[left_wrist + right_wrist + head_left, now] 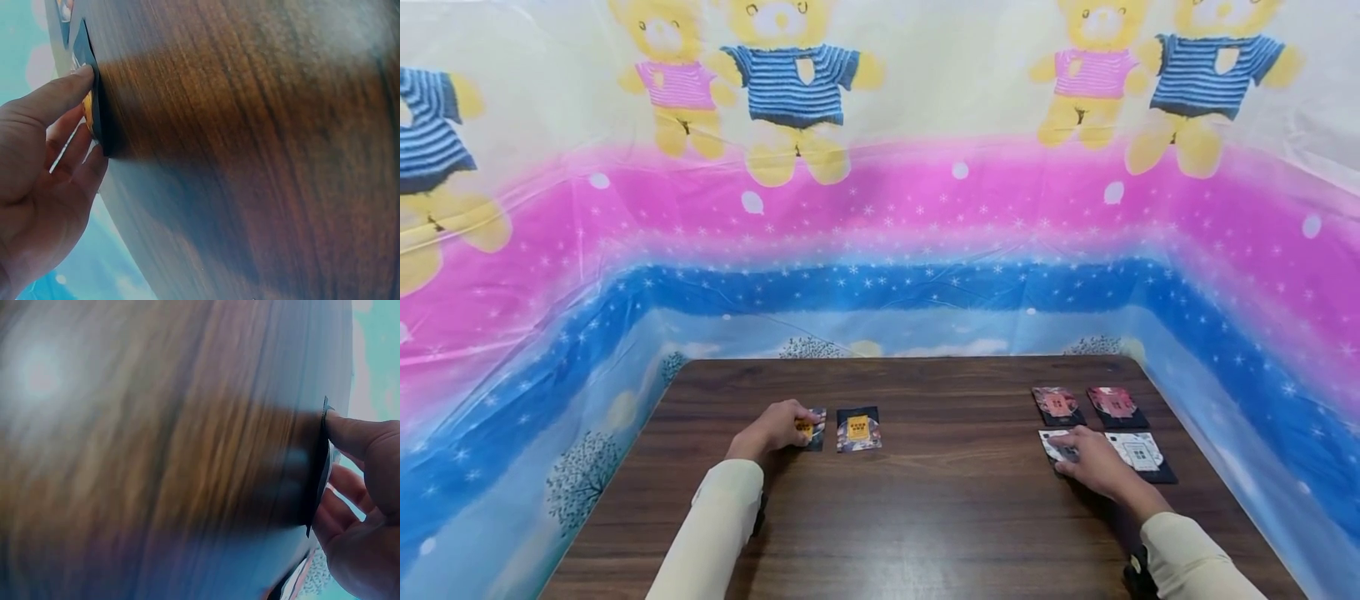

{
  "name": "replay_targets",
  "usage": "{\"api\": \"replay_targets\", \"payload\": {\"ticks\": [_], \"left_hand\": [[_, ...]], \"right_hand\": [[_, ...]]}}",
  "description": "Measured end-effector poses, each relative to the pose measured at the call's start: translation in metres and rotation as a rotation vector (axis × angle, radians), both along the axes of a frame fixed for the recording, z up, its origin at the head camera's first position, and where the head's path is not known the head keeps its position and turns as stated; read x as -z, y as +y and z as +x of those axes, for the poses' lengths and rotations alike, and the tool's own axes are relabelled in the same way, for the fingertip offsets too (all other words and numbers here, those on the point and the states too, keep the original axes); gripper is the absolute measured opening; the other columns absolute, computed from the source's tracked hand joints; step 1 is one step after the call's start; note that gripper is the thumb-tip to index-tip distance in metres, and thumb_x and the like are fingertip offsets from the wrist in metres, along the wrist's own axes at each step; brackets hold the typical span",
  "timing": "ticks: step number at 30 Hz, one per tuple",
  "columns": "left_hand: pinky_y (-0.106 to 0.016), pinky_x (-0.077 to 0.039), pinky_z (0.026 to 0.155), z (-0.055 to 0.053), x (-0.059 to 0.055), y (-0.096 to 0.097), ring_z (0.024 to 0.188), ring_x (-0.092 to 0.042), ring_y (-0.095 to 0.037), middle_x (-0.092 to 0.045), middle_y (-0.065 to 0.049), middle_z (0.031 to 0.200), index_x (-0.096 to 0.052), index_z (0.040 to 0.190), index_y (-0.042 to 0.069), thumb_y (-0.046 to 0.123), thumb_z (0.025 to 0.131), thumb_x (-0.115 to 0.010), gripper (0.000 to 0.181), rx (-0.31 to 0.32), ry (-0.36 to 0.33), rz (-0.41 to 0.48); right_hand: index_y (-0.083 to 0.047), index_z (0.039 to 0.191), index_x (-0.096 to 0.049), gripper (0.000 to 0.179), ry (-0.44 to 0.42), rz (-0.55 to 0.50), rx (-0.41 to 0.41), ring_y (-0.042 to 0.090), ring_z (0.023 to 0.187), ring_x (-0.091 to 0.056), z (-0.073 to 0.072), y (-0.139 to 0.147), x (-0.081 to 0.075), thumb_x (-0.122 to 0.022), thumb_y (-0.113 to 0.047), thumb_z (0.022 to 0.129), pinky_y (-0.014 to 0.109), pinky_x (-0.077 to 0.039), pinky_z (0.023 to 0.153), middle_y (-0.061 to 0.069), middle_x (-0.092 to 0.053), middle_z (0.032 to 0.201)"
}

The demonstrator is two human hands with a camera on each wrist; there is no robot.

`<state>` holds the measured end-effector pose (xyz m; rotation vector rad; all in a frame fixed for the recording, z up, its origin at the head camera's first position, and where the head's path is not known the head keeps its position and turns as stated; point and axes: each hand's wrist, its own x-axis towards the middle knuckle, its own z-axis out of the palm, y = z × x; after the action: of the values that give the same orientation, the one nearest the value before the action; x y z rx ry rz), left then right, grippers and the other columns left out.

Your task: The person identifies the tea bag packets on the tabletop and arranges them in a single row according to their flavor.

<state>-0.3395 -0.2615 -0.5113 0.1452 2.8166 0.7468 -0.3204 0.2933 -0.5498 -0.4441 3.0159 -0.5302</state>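
Observation:
On the left part of the table, my left hand (pixel 775 427) pinches a small dark packet with an orange label (pixel 817 429). The left wrist view shows the thumb at one edge of it and fingertips at the other. A matching orange-labelled packet (pixel 858 430) lies just to the right. Over on the right side, my right hand (pixel 1096 461) grips a white-and-black packet (pixel 1049 440) by its edges, covering much of its front. Seen from the right wrist, this packet (pixel 320 472) stands edge-on between thumb and fingers. Another white-and-black packet (pixel 1138 454) lies right beside it.
Two red-and-black packets (pixel 1057 405) lie side by side behind the white ones. The brown wood-grain table (pixel 925 500) has rounded far corners. A printed cloth (pixel 887 287) with bears and snowflakes surrounds its back and sides.

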Motion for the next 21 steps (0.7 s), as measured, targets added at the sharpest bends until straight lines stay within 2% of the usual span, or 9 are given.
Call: {"api": "replay_targets", "payload": {"ticks": [9, 21], "left_hand": [[-0.054, -0.046, 0.108, 0.004, -0.003, 0.002, 0.116, -0.058, -0.031, -0.062, -0.015, 0.129, -0.076, 0.125, 0.017, 0.001, 0.087, -0.078, 0.041, 0.004, -0.007, -0.017], [-0.055, -0.046, 0.108, 0.002, -0.002, 0.001, 0.117, -0.056, -0.031, -0.060, -0.014, 0.132, -0.075, 0.125, 0.018, 0.001, 0.088, -0.077, 0.041, -0.010, -0.007, 0.008]], "right_hand": [[-0.012, 0.131, -0.071, 0.045, 0.004, -0.011, 0.004, 0.043, 0.116, -0.058, -0.002, -0.017, 0.004, -0.079, -0.016, 0.087, 0.061, -0.048, 0.096, 0.020, -0.063, 0.124], [-0.012, 0.132, -0.070, 0.045, 0.027, -0.014, -0.036, 0.037, 0.109, -0.061, -0.009, -0.041, 0.002, -0.079, -0.016, 0.088, 0.057, -0.050, 0.093, 0.014, -0.064, 0.114]]}}
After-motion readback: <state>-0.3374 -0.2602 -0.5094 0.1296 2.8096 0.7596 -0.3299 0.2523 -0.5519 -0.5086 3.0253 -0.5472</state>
